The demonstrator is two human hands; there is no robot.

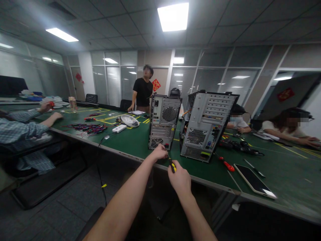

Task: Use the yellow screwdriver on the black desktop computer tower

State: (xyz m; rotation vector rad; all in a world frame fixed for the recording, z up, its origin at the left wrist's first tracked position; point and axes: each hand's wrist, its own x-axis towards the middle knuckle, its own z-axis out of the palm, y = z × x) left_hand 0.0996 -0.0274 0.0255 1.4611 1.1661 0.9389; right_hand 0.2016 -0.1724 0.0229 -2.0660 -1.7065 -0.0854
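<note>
Now my right hand [181, 179] grips the screwdriver [172, 165]; my left hand [159, 152], closed, steadies its tip at the computer case [164, 120]. Next move, I judge: seat the tip squarely in the screw.

No legible text anywhere; red wall decorations [156, 84] and computer cases [164, 121] too blurred to read.

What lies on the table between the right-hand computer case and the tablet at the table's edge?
In the head view, a red-handled screwdriver lies on the green table between the right computer case and the tablet; otherwise that stretch is bare mat.
</note>
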